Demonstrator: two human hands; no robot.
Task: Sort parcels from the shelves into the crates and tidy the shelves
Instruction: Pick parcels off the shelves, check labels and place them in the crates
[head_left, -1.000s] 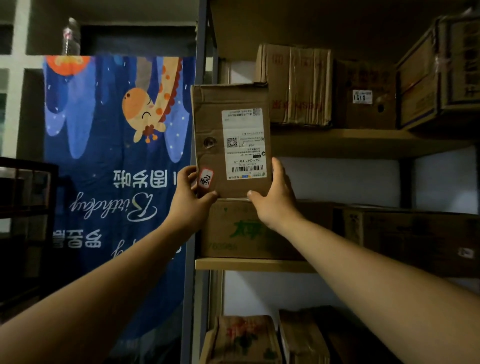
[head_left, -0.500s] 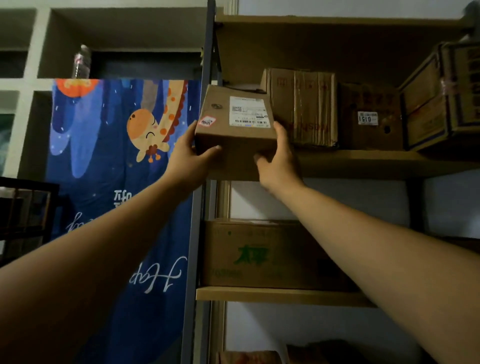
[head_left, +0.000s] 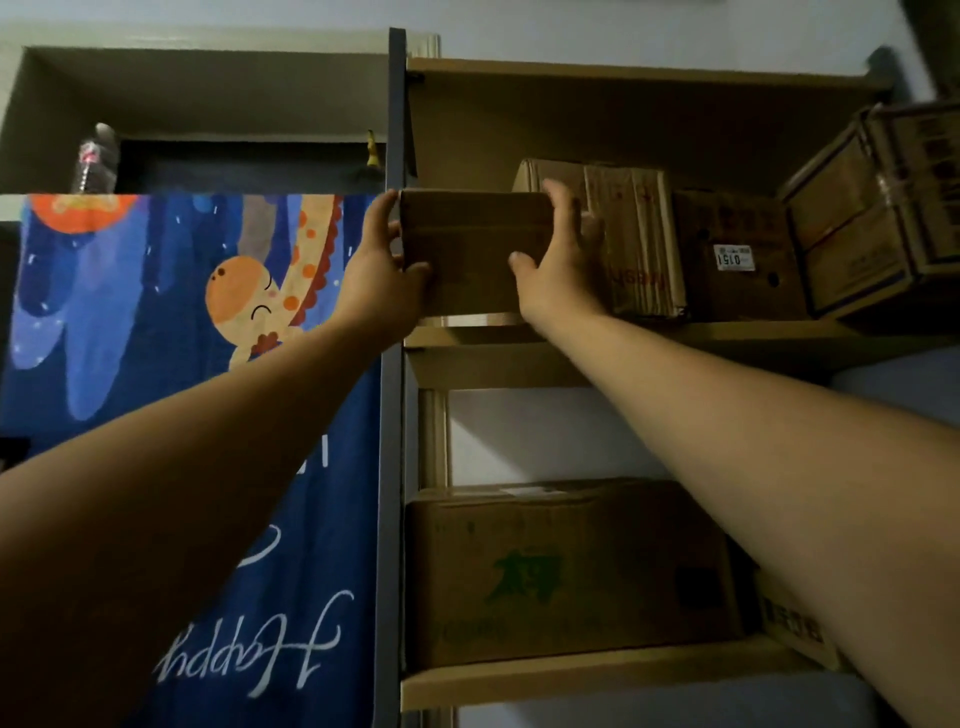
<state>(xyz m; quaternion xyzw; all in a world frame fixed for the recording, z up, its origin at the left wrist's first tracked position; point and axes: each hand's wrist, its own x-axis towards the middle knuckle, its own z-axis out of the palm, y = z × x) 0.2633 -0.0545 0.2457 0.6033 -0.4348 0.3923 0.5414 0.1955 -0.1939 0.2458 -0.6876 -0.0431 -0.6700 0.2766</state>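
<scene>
Both arms up high, left hand (head_left: 382, 270) and right hand (head_left: 558, 265) gripping with fingers (head_left: 560, 205) curled round the ends of a plain brown cardboard parcel (head_left: 475, 249), creased, a flap seam across its face, at the upper shelf's (head_left: 727, 332) left end beside a taped carton (head_left: 636, 234).

Dim, shadowy, slightly soft view; edges bend.

Both bare arms stretch upward, nearly straight. The left hand (head_left: 382, 270) and right hand (head_left: 558, 265) grip opposite sides of a parcel (head_left: 472, 249), thumbs on its front.
</scene>
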